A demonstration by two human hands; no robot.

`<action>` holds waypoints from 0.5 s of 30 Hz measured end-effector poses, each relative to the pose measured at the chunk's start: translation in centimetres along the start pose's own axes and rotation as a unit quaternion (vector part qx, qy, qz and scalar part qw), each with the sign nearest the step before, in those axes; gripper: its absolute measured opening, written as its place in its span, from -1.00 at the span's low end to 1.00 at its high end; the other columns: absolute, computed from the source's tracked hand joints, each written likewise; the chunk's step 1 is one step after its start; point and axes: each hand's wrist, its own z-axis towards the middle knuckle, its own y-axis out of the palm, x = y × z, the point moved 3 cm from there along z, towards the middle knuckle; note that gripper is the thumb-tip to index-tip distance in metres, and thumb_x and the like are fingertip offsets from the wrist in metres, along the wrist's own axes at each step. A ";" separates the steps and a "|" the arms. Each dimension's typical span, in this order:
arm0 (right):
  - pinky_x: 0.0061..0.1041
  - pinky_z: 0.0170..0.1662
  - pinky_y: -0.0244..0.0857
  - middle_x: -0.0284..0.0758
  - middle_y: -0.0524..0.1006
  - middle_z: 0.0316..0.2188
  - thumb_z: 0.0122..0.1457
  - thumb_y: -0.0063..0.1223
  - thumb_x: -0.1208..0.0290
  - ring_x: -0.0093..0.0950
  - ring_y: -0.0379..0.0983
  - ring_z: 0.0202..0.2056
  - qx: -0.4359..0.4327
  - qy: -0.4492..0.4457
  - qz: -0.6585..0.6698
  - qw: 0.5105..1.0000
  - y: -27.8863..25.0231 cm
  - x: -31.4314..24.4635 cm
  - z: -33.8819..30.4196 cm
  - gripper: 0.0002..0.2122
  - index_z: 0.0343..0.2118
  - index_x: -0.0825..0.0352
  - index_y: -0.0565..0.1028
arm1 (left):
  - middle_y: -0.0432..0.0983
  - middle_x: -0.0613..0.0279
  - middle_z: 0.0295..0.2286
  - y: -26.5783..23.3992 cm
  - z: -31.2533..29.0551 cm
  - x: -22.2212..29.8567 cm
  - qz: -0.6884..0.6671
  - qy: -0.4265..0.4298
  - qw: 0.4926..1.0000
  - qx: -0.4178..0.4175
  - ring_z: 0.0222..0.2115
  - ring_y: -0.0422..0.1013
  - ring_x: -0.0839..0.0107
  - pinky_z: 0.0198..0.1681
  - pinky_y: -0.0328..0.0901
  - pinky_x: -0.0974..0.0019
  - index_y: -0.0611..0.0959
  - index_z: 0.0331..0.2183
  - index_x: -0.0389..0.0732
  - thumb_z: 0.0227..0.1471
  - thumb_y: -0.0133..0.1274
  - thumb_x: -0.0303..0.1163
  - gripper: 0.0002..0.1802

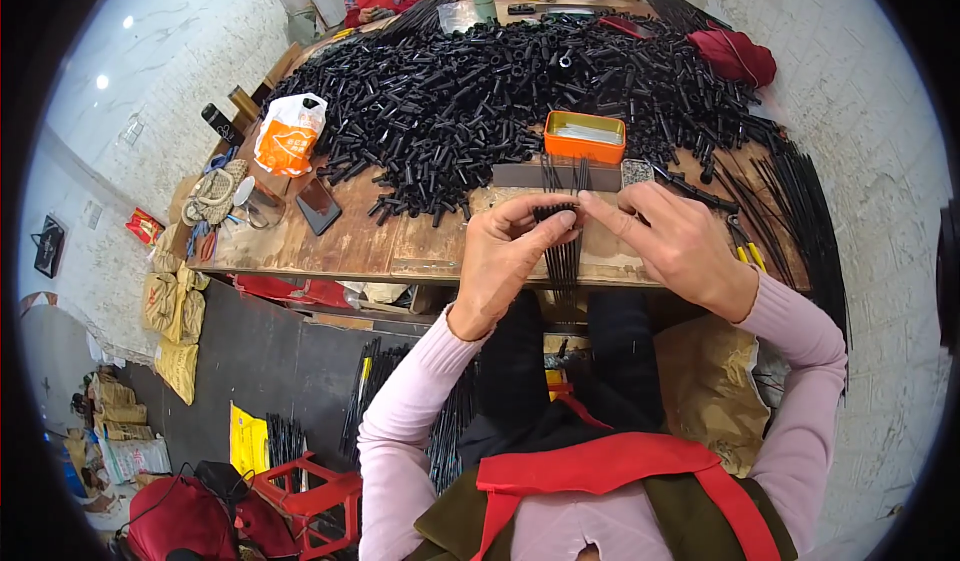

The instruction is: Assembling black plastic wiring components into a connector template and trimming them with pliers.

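Observation:
My left hand (512,256) is closed round a bundle of thin black rods (564,269), holding it at the front edge of the wooden table. The rods stick out above and below the fingers, and a dark, ridged part of the bundle shows between thumb and forefinger. Close against those fingertips is my right hand (680,246), its thumb and forefinger drawn together at the side of the bundle. Whatever they pinch is too small to tell. Just beyond the hands sits an orange tin (585,151) with thin silvery pieces in it, beside a small container of tiny grey bits (637,173).
A large heap of black tubular parts (430,101) covers much of the table (350,241). A phone (318,207), a glass mug (258,204) and a white-orange bag (290,139) stand left. Long black rods (800,211) lie right. Two people sit across.

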 end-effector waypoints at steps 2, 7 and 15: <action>-0.44 -0.39 0.35 -0.31 0.42 -0.40 -0.14 0.06 0.65 -0.37 0.42 -0.40 0.011 -0.005 0.013 1.000 0.1 0.3 0.0 -0.44 0.06 0.28 0.49 | 0.60 0.09 -0.25 -0.1 0.0 0.1 -0.006 0.003 1.000 -0.007 -0.24 0.54 0.42 -0.10 0.47 0.41 0.62 -0.13 -0.40 0.12 0.06 -0.60 -0.76; -0.42 -0.37 0.37 -0.28 0.46 -0.35 -0.14 0.04 0.67 -0.35 0.45 -0.37 0.014 0.001 0.044 0.999 0.1 0.5 0.1 -0.48 0.00 0.31 0.51 | 0.60 0.07 -0.26 -0.2 0.1 0.0 -0.015 0.003 1.000 -0.017 -0.23 0.55 0.38 -0.08 0.48 0.36 0.63 -0.16 -0.38 0.11 0.06 -0.62 -0.78; -0.46 -0.45 0.37 -0.24 0.48 -0.37 -0.17 0.15 0.58 -0.36 0.44 -0.44 0.079 -0.096 -0.014 0.992 -1.2 0.1 0.9 -0.62 -0.18 0.49 0.52 | 0.61 0.03 -0.27 0.1 -0.1 0.3 -0.021 -0.013 0.999 -0.031 -0.24 0.56 0.34 -0.09 0.49 0.35 0.63 -0.16 -0.41 0.09 0.09 -0.63 -0.77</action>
